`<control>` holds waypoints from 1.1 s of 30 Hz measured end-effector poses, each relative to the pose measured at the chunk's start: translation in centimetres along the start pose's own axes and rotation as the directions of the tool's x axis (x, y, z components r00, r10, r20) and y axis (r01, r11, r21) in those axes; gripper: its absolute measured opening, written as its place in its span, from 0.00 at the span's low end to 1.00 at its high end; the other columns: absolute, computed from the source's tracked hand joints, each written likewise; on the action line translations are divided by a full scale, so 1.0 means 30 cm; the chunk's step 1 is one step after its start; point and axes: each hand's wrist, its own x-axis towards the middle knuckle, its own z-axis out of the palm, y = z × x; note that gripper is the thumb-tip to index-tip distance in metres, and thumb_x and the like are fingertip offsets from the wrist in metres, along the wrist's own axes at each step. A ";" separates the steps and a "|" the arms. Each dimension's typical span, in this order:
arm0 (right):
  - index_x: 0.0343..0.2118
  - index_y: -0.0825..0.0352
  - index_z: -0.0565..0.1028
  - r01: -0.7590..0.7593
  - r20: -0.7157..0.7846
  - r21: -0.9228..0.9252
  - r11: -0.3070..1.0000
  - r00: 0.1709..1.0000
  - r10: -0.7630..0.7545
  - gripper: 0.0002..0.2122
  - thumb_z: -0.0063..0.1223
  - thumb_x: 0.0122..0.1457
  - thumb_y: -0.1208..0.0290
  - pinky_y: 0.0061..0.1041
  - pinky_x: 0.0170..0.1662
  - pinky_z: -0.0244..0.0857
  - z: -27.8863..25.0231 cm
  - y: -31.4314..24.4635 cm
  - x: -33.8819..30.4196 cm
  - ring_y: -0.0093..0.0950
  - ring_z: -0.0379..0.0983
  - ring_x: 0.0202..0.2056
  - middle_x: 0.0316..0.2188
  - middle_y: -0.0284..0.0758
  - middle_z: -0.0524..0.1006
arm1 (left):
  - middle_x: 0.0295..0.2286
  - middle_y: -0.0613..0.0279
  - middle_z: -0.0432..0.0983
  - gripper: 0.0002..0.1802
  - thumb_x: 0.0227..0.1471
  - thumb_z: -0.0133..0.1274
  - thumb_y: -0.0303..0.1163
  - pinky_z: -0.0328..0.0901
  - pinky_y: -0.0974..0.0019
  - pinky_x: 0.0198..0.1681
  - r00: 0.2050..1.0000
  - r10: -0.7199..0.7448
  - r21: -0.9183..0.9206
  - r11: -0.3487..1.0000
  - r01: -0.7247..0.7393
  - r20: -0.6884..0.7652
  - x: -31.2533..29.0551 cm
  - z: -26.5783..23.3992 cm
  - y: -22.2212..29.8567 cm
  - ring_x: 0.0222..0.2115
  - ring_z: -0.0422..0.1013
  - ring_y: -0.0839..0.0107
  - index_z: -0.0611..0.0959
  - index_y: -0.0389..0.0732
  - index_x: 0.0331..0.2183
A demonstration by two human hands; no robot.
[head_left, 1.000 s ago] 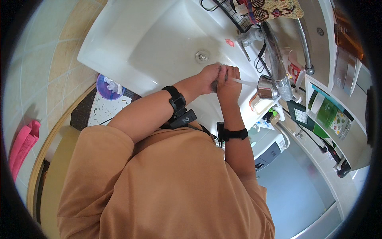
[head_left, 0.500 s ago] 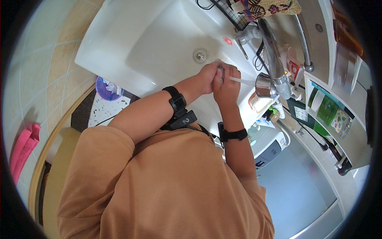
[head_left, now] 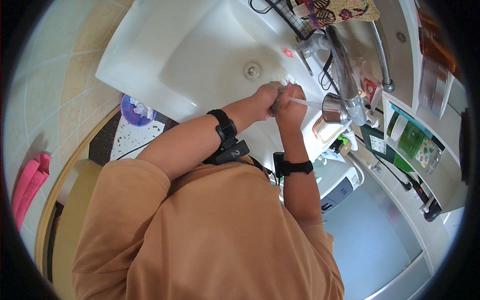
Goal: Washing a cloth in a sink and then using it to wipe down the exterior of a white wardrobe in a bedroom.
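Over the white washbasin (head_left: 185, 65), my left hand (head_left: 266, 100) and my right hand (head_left: 292, 109) are pressed together near the drain (head_left: 252, 70). Fingers of both are curled round a small greyish thing (head_left: 275, 103) that shows between them; its kind is too small and hidden to tell. From the chrome faucet (head_left: 336, 107) a stream of water (head_left: 306, 103) runs onto my right hand. Splashes show just beyond the fingertips. Each forearm wears a black strap with a small device.
A pink-red piece (head_left: 286, 52) lies on the basin rim by the faucet lever. A black wire basket (head_left: 295, 22) with a patterned cloth (head_left: 345, 11) stands at the back. Shelves with bottles (head_left: 412, 137) rise at right. A purple bin (head_left: 136, 111) sits left, below the basin.
My hands have shifted against each other, and the greyish thing between them now shows more. Water splashes beyond the fingers. The faucet stream still runs onto my right hand.
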 end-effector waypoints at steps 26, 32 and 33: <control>0.26 0.70 0.70 0.106 -0.160 0.108 0.988 0.983 -0.088 0.07 0.43 0.58 0.74 0.39 0.25 0.62 -0.032 -0.080 0.019 0.42 0.68 0.24 0.21 0.43 0.70 | 0.32 0.51 0.70 0.15 0.57 0.38 0.40 0.64 0.54 0.43 0.986 0.162 -0.133 0.977 -0.164 -0.024 0.005 -0.008 -0.018 0.34 0.68 0.59 0.71 0.37 0.35; 0.25 0.71 0.69 0.099 -0.137 0.110 0.989 0.987 -0.083 0.08 0.42 0.58 0.73 0.39 0.25 0.61 -0.025 -0.074 0.012 0.42 0.67 0.23 0.21 0.43 0.69 | 0.31 0.57 0.70 0.13 0.58 0.39 0.39 0.66 0.56 0.40 0.992 0.095 -0.171 0.979 -0.108 -0.085 -0.003 0.004 -0.017 0.32 0.68 0.63 0.71 0.40 0.33; 0.26 0.71 0.70 0.069 -0.120 0.108 0.992 0.991 -0.055 0.09 0.42 0.59 0.73 0.39 0.26 0.61 -0.031 -0.080 0.012 0.42 0.67 0.24 0.21 0.43 0.69 | 0.31 0.58 0.70 0.13 0.58 0.39 0.40 0.66 0.59 0.39 0.986 0.129 -0.111 0.984 -0.140 -0.105 -0.002 0.002 -0.016 0.32 0.68 0.65 0.71 0.40 0.34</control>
